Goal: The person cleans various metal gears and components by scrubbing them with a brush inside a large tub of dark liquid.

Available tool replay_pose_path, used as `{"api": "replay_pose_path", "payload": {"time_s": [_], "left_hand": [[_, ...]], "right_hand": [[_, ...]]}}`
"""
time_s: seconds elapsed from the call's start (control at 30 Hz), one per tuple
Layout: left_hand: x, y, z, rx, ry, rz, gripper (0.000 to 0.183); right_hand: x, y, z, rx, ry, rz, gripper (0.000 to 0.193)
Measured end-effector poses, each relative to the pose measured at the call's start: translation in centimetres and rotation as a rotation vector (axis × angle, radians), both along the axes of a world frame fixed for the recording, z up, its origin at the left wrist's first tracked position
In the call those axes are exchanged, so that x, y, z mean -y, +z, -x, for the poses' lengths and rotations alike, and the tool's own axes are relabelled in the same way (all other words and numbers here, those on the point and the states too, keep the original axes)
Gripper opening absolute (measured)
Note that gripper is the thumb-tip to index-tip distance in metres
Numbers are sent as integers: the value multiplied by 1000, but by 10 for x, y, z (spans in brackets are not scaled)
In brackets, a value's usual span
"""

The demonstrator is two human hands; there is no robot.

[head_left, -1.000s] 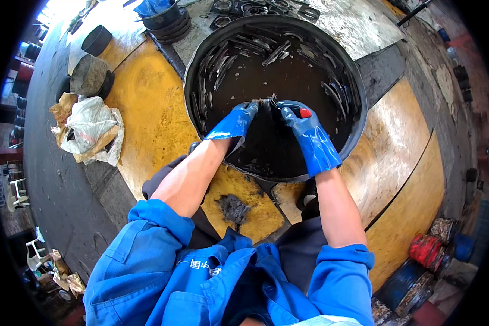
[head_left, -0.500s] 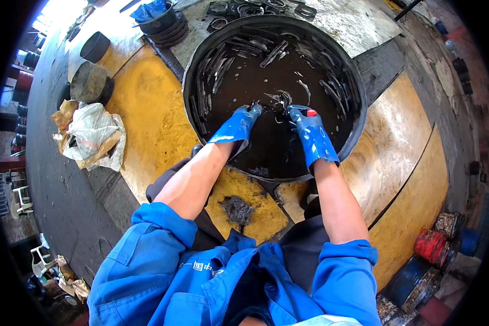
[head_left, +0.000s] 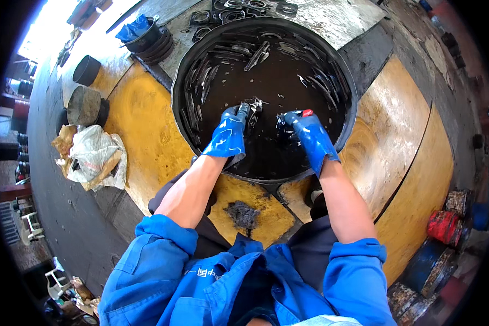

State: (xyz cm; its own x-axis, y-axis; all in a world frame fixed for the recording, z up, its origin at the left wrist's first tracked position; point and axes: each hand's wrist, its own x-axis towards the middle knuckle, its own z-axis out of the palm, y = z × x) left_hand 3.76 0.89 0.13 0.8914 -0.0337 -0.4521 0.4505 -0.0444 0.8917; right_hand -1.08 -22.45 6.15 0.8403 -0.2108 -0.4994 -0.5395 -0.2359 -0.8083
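Both my hands wear long blue gloves and work over a wide round basin of dark brown liquid. My left hand is closed on a wet, dark, shiny metal piece that stands up from its fingertips, above the liquid's middle. My right hand is a short way to the right, its fingers closed round a tool with a red end. The tool's dark wet head points toward the left hand; its exact kind is unclear. Several long, thin dark strips lie along the basin's inner wall.
Dark ring-shaped parts lie beyond the basin. Stacked black tubs with blue plastic stand at far left. Nearer left are a black pot, another round container and a crumpled white sack. Drums, one a red can, line the right.
The hands have moved a little apart, the right one shifting right. The dark piece in the left hand now shows more clearly above the liquid. The whole view has shifted slightly.
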Motion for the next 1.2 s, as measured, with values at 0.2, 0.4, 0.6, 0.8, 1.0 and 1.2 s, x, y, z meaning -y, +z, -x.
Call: {"api": "replay_pose_path", "payload": {"time_s": [0.2,0.4,0.6,0.8,1.0,1.2], "left_hand": [[-12,40,-16,172,30,252,42],[-19,64,-8,78,-5,-125,40],[-12,83,-5,54,73,-355,37],[-6,102,-7,89,122,-380,34],[-19,52,-21,376,8,19,28],[-6,56,-14,285,35,426,25]], "right_hand": [[28,26,-13,168,-16,-163,22],[40,27,-17,241,-12,-225,21],[31,16,-17,275,17,-260,21],[7,22,-1,259,61,-223,20],[-14,37,8,430,76,-128,18],[-33,26,21,473,210,-249,19]]}}
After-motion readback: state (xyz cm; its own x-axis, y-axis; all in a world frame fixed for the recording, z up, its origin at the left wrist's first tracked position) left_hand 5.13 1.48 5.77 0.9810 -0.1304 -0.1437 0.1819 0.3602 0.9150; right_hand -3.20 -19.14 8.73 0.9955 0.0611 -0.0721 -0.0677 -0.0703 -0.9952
